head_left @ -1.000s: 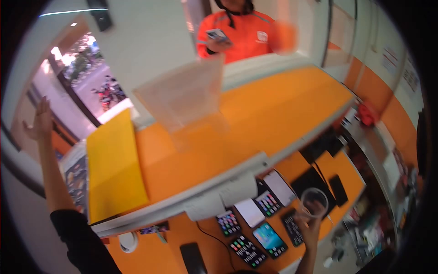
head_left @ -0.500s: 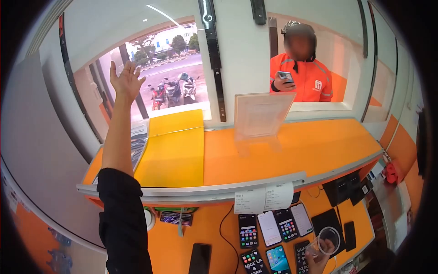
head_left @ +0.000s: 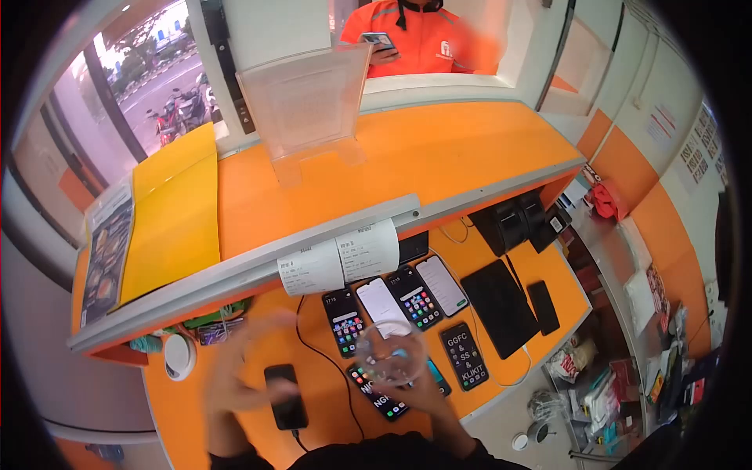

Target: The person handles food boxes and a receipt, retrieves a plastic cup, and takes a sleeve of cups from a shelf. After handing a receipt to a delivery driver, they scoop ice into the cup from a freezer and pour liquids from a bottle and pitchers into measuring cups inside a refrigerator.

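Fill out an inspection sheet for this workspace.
Surface: orange desk, below a raised counter.
Things in hand: clear cup, held over phones, some lit.
Clutter: two printed slips hang at the counter's edge; yellow sheet on the counter.
Hands: right hand grips the cup; left hand blurred near a dark phone, contact unclear.
Cables: black cable and white cable on the desk.
Surroundings: person in orange jacket beyond the counter, holding a phone.
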`<state>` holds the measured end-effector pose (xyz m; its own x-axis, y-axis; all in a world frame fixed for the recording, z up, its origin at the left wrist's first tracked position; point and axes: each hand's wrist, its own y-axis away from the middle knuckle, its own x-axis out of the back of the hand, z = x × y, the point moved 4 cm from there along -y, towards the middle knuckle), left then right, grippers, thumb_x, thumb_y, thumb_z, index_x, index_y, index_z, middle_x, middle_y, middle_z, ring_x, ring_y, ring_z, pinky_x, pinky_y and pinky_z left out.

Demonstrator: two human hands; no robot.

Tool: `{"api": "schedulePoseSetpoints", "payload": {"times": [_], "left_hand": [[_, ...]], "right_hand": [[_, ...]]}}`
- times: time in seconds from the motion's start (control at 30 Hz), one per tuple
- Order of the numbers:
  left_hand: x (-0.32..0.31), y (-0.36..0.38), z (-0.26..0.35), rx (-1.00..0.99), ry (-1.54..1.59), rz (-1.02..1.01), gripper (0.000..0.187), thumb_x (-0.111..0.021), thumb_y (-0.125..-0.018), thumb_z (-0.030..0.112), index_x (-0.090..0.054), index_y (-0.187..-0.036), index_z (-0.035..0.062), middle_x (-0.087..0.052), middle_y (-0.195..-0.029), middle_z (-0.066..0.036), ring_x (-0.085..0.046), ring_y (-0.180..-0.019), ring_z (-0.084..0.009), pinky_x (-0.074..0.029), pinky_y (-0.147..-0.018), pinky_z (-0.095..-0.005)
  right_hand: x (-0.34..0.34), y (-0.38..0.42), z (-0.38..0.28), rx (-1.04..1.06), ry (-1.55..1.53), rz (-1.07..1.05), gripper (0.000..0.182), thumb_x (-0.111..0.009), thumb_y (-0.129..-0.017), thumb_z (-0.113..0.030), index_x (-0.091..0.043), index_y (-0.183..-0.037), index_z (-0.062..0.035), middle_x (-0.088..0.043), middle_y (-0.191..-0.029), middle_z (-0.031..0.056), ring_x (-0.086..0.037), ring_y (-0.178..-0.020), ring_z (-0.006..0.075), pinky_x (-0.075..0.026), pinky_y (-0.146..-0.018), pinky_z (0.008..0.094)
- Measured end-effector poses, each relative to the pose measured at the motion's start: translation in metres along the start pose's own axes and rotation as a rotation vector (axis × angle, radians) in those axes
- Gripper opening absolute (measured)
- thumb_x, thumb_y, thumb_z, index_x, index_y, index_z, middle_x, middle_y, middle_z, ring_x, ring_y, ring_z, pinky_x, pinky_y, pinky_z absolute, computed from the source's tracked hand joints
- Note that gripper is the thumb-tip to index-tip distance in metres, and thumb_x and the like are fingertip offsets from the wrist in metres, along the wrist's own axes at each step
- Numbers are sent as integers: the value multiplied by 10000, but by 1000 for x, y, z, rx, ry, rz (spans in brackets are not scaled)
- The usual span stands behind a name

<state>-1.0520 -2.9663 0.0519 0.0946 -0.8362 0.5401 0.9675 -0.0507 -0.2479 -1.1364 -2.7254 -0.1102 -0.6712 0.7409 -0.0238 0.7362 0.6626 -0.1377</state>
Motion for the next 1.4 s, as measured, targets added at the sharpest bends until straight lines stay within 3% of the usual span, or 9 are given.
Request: {"api": "schedulePoseSetpoints", "payload": {"times": [0.23, 0.4, 0.57, 0.7, 0.77, 0.9, 0.97, 1.1, 1.4], "left_hand": [[-167, 60, -69, 152, 588, 618, 938, -835, -592, 101, -279, -1344, 33, -426, -1304, -153, -475, -1175, -261, -360, -1007, -394], [-137, 79, -58, 213, 573, 877, 830, -768, -639, 31, -298, -1323, 33, -410, -1283, -140, -475, -1156, -269, -394, -980, -393], [-126, 77, -39, 176, 506, 1032, 807, -735, -668, 24, -283, -1337, 21, -421, -1263, -161, -479, -1161, -282, -413, -961, -381], [-138, 76, -39, 171, 562, 1042, 836, -760, -649, 50, -285, -1337, 22, -425, -1256, -156, -488, -1144, -279, -418, -952, -380], [-142, 68, -37, 173, 441, 933, 876, -790, -618, 82, -289, -1335, 28, -425, -1255, -142, -497, -1122, -266, -426, -940, -375], [-161, 32, -24, 60, 500, 853, 914, -823, -571, 92, -301, -1321, 40, -434, -1246, -124, -512, -1092, -252, -436, -923, -371], [-175, 10, -17, 66, 588, 802, 924, -837, -541, 77, -313, -1302, 53, -444, -1234, -118, -525, -1074, -240, -445, -915, -368], [-205, -27, 0, 58, 711, 697, 913, -831, -549, 52, -327, -1308, 96, -458, -1230, -124, -476, -1148, -275, -466, -895, -411], [-254, -55, -63, -111, 394, 721, 940, -784, -576, -53, -278, -1359, 69, -482, -1257, -161, -532, -1095, -250, -506, -832, -362]], "right_hand": [[-23, -20, -7, 143, 382, -380, 754, -752, -734, -263, -354, -1333, -38, -451, -1285, 167, -449, -1198, 254, -364, -1001, 366], [43, -103, -48, 228, 187, 444, 320, -645, -851, -155, -512, -1094, 7, -562, -1109, 101, -525, -971, 139, -410, -842, 288], [37, -146, -48, 216, 178, 287, 218, -568, -910, -200, -538, -974, 6, -628, -864, 91, -551, -895, 121, -423, -775, 292], [50, -127, -62, 154, 175, 195, 164, -561, -911, -144, -499, -821, -22, -622, -748, 86, -571, -846, 95, -441, -697, 273], [70, -106, -95, 192, 749, 110, 90, -547, -906, -74, -500, -857, -14, -604, -729, 78, -558, -850, 72, -432, -689, 241], [154, -119, -139, 564, 481, 94, 97, -539, -904, -61, -498, -985, -28, -592, -732, 63, -553, -808, 49, -430, -640, 229], [203, -153, -163, 279, 331, 136, 297, -509, -912, -45, -365, -1171, -61, -624, -815, 100, -574, -627, 70, -428, -522, 197], [286, -250, -155, 351, 527, 257, 350, -473, -882, 1, -353, -1201, -82, -614, -804, 136, -614, -744, 153, -474, -618, 275], [383, -378, -119, -44, 1142, 472, 327, -724, -699, -233, -654, -967, -58, -654, -1002, 156, -629, -938, 293, -488, -821, 377]]}}
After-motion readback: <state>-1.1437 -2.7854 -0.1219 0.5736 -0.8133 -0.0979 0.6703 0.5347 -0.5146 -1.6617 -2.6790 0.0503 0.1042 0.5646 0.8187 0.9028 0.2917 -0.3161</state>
